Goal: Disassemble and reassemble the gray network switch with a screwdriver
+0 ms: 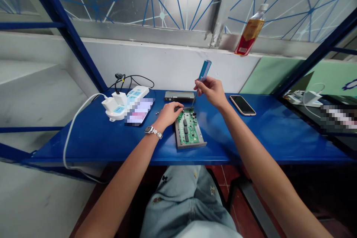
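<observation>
A green circuit board [192, 130] lies in an open grey metal case [192, 145] on the blue desk, in front of me. My right hand [211, 90] is closed around a screwdriver [205, 70] with a blue, clear handle. Its thin shaft slants down to the far edge of the board; whether the tip sits in a screw is too small to tell. At the far left corner of the case, my left hand [170, 113] rests with bent fingers pressed on the edge. A few small screws [157, 113] lie left of that hand.
Behind the board lies a dark flat metal cover [178, 96]. A white power strip [134, 98] with plugs and a lit phone [140, 111] are on the left. A dark-screened phone [242, 105] lies right. A bottle [251, 31] stands on the ledge above.
</observation>
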`<action>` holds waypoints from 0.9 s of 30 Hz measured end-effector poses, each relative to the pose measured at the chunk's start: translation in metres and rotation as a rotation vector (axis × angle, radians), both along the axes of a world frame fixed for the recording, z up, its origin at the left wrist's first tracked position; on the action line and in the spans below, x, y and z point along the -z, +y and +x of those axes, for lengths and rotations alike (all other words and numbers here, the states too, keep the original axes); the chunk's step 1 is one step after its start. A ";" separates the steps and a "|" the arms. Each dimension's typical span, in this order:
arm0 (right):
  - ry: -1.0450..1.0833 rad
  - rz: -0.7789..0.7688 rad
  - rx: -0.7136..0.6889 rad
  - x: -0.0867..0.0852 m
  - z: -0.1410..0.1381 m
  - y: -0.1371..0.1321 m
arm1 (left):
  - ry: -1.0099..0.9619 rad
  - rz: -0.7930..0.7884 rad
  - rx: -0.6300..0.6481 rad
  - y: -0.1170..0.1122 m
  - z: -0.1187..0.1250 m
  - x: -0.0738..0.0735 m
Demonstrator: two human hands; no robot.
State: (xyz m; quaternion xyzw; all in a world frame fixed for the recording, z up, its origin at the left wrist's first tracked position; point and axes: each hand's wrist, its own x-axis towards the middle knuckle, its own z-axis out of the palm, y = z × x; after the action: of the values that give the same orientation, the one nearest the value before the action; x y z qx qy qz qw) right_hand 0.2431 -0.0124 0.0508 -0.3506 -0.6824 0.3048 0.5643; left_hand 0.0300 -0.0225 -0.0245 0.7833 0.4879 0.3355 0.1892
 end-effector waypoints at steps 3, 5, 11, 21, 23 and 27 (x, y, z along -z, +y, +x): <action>-0.021 -0.021 -0.045 -0.003 0.001 0.002 | 0.000 0.005 0.009 -0.001 0.000 -0.002; -0.049 -0.050 -0.089 -0.008 0.003 0.002 | -0.008 0.006 0.013 -0.001 0.000 -0.002; -0.174 -0.178 -0.186 -0.028 0.009 0.005 | -0.010 0.010 0.009 -0.002 0.000 -0.001; -0.328 0.105 0.369 -0.015 -0.004 0.012 | 0.029 0.015 0.006 -0.003 0.000 -0.002; -0.317 0.127 0.480 -0.011 -0.009 0.013 | 0.059 0.016 -0.012 -0.005 0.002 -0.002; -0.288 0.113 0.580 -0.007 -0.020 0.012 | 0.133 0.055 -0.028 -0.010 0.004 -0.004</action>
State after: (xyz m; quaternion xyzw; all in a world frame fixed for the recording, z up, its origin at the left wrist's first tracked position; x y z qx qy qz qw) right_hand 0.2233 -0.0002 0.0580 -0.5381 -0.6426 0.0401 0.5439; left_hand 0.0345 -0.0328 -0.0210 0.8019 0.5008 0.2987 0.1302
